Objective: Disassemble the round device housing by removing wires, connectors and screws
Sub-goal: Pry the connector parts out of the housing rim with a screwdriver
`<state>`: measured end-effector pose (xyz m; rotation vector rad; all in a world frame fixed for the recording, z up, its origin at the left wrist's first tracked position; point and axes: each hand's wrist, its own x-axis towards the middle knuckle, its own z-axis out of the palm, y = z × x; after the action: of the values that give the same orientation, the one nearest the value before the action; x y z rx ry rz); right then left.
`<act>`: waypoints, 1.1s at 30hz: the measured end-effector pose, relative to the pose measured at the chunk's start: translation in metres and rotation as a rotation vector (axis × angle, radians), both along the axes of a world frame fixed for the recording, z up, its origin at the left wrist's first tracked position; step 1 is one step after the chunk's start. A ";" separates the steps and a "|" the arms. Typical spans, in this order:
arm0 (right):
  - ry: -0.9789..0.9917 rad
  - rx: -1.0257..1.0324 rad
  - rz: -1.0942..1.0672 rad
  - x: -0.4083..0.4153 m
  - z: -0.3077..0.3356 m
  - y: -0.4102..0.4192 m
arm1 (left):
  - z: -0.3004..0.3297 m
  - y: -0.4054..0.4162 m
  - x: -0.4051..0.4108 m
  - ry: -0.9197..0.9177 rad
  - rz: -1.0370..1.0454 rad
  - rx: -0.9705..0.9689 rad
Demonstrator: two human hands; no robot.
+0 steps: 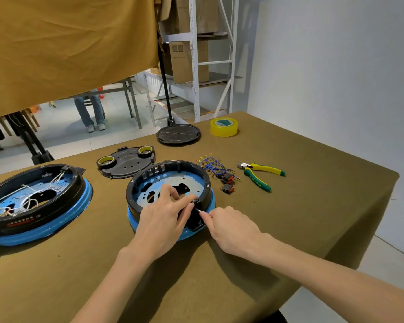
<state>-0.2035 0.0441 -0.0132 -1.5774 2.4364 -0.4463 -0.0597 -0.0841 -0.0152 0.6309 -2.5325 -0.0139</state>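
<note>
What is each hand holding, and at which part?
Left hand grips the round housing at its near rim. Right hand pinches a thin metal piece there.

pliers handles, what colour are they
Yellow with green ends on the pliers; the head view shows them.

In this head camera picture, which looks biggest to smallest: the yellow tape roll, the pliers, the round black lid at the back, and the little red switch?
1. Round black lid
2. Pliers, close to the lid in length but far slimmer
3. Yellow tape roll
4. Red switch

The lid and tape lie farther from the camera, so they may be bigger than they look.
</note>
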 end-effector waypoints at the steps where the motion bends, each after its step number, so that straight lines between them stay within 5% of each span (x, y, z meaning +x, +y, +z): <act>1: 0.013 0.007 -0.006 0.000 -0.001 0.001 | 0.001 0.001 0.000 0.002 0.001 -0.003; 33: -0.109 -0.182 0.050 -0.017 -0.016 -0.001 | -0.001 0.003 0.000 0.075 -0.066 -0.057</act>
<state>-0.2201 0.0436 -0.0290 -1.6328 2.3263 -0.7438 -0.0594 -0.0814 -0.0163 0.5145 -2.4716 0.0108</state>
